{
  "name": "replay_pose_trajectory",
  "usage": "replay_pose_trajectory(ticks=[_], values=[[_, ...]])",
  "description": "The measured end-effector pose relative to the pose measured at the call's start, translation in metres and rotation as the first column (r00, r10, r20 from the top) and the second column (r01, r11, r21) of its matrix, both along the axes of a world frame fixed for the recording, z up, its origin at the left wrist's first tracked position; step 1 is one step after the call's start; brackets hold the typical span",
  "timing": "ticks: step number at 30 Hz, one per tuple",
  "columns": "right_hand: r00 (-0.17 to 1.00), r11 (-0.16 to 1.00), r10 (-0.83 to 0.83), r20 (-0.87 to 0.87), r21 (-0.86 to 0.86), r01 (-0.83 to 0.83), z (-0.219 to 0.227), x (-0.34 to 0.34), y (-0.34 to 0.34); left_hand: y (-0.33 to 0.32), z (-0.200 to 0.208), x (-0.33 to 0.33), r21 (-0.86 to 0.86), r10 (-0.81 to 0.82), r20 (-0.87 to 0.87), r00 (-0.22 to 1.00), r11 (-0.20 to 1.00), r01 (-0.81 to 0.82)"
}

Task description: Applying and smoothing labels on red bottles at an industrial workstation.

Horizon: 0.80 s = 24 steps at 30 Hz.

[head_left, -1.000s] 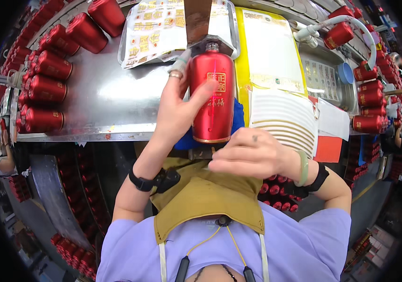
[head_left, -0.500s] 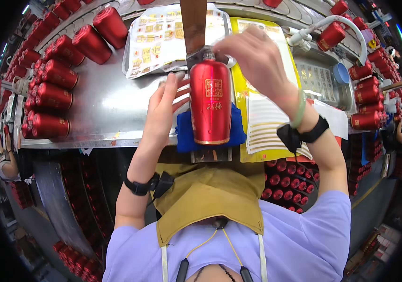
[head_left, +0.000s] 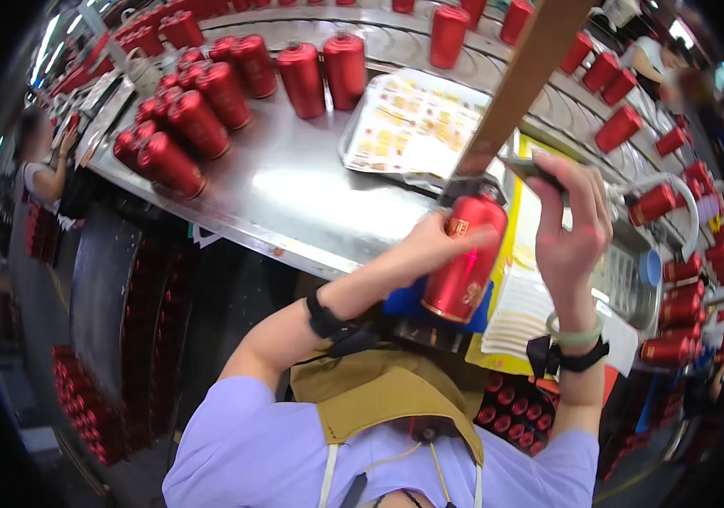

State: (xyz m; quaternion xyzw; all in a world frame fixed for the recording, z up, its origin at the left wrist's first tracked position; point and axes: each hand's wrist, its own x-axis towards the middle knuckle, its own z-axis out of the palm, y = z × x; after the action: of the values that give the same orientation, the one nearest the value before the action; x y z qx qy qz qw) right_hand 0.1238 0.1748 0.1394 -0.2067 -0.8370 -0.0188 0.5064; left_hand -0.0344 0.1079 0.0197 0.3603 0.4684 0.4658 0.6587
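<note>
Red bottle point(head_left: 462, 275) lies label side up on a blue cloth point(head_left: 400, 301) near the front of the work area, slanting in view, neck pointing away from the person toward the foot of a brown post point(head_left: 519, 93). Gold characters and a gold line at the base show.

Left hand point(head_left: 425, 248) is clamped on the bottle from its left side, thumb across the front face, other fingers mostly hidden. Right hand point(head_left: 578, 224) is raised, right of the neck and apart from the body. Its thumb and index finger are near a dark thin piece; cannot tell whether they are closed on it.

Just right of the bottle: yellow sheet point(head_left: 517, 241), partly under white strips point(head_left: 514, 313). Beyond the bottle, left of the post: metal tray point(head_left: 352, 144) with a white label sheet point(head_left: 421, 118) printed in gold and red.

Shiny metal tabletop point(head_left: 243, 186) runs left. Two bottles point(head_left: 301, 80) stand left of the tray, a larger cluster point(head_left: 197, 123) farther left. Behind, a track point(head_left: 387, 42) with more red bottles. Right side: blue cup point(head_left: 650, 267) and white curved pipe point(head_left: 690, 203). Person wears a tan apron point(head_left: 396, 402), green bangle point(head_left: 578, 337) on the right wrist. Co-worker point(head_left: 44, 169) at far left.
</note>
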Motion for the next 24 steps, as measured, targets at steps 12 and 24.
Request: replay_pose_trajectory(ticks=[12,24], values=[[0.962,0.876,-0.270,0.039,-0.404,0.263,-0.038,0.076,-0.043,-0.028,0.031,-0.204,0.669,0.861,-0.337,0.382,0.504,-0.546],[0.943,0.759,-0.332,0.004,-0.593,0.270,-0.061,0.065,-0.050,0.079,-0.030,-0.352,0.871,0.936,-0.333,-0.112,0.260,-0.417]])
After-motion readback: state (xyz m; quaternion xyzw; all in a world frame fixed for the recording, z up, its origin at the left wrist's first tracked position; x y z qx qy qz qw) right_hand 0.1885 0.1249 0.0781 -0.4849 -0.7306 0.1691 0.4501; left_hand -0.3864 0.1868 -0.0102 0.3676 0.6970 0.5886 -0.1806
